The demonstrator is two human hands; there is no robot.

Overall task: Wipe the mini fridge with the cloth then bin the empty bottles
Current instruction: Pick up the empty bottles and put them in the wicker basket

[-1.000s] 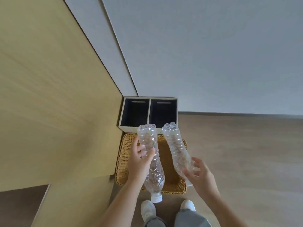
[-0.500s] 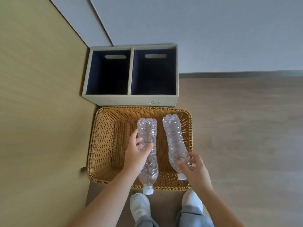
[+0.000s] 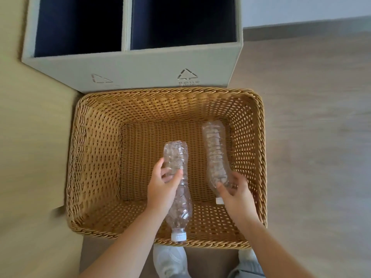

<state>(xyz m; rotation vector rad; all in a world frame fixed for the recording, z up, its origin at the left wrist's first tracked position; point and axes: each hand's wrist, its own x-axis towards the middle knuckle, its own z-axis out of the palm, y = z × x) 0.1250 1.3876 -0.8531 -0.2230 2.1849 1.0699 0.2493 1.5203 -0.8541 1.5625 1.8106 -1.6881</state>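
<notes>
Two clear, empty plastic bottles with white caps are held over a woven wicker basket (image 3: pixel 96 163) on the floor. My left hand (image 3: pixel 163 187) grips the left bottle (image 3: pixel 176 157) around its middle, cap pointing toward me. My right hand (image 3: pixel 235 192) holds the right bottle (image 3: pixel 214 149) near its neck, and that bottle reaches lower into the basket, base away from me. I cannot tell whether the right bottle touches the basket floor. Apart from the bottles, nothing lies in the basket.
Behind the basket stands a grey two-compartment bin (image 3: pixel 140 69) with dark blue insides and recycling symbols on its front. A tan wooden panel (image 3: pixel 30 157) runs along the left. Wood-look floor (image 3: pixel 317 137) lies to the right. My white shoes (image 3: pixel 168 259) are just below the basket.
The view has dropped closer to the basket and bin. Both hands have lowered the bottles toward the basket; the right bottle has gone deeper inside.
</notes>
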